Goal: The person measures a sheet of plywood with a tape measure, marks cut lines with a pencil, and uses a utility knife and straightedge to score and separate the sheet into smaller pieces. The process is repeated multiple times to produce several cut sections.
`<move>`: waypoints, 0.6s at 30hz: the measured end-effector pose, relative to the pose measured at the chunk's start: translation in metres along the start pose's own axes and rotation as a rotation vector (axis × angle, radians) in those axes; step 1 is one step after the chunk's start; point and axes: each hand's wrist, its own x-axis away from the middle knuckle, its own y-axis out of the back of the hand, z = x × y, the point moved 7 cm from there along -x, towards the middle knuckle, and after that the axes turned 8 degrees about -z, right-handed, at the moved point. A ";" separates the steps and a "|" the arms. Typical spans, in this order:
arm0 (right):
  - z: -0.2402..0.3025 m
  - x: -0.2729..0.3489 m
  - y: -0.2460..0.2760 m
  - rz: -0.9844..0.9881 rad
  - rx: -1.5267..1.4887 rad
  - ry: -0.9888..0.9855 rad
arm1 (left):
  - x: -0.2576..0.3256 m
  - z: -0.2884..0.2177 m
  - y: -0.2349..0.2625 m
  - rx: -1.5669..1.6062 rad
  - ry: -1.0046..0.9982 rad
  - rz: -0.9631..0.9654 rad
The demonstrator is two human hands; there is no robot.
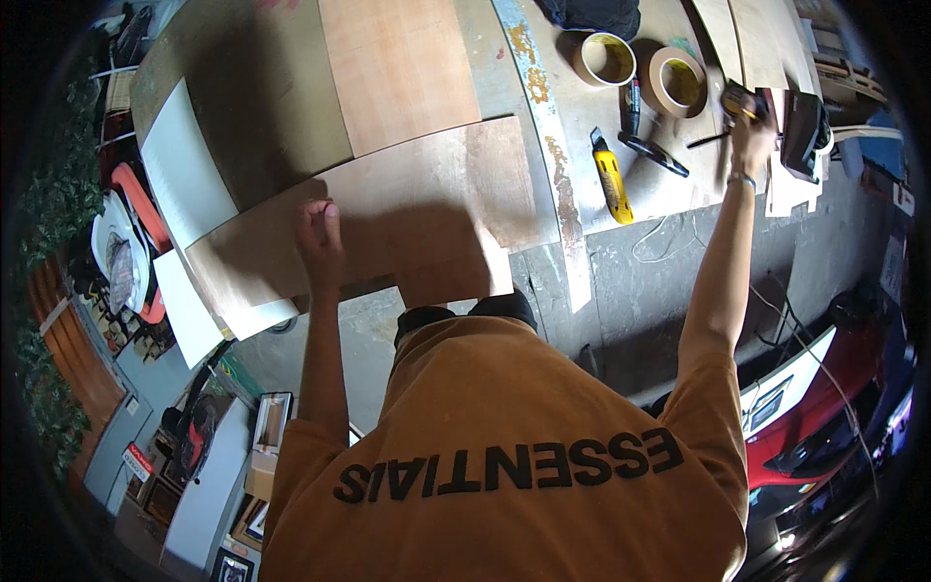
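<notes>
Plywood sheet (407, 209): thin, flat, reddish-brown, lying on the worktop (621, 247), near edge overhanging. Left hand (318, 228) rests fisted on its left part. Tape measure (739, 100): small, yellow and black, far right of the worktop, beside a pencil; right hand (752, 131) is on it, arm stretched out. Sheet and tape well apart.

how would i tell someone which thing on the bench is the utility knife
Start at the long paint-flecked metal ruler running down the workbench. Just right of it, below the two tape rolls, lies the utility knife. It is the only bright yellow thing there; the markers beside it are black.
</notes>
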 end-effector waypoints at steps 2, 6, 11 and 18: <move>0.008 0.003 0.037 -0.190 0.070 -0.086 | 0.012 -0.005 0.004 0.058 0.094 0.018; 0.058 0.023 0.104 -0.363 -0.250 -0.128 | 0.029 -0.029 -0.007 0.317 0.261 0.061; 0.149 0.141 0.109 0.211 -1.046 -0.328 | 0.066 -0.105 -0.055 0.781 0.434 0.417; 0.336 0.405 0.099 0.984 -0.855 0.178 | 0.104 -0.123 -0.049 1.407 0.755 0.264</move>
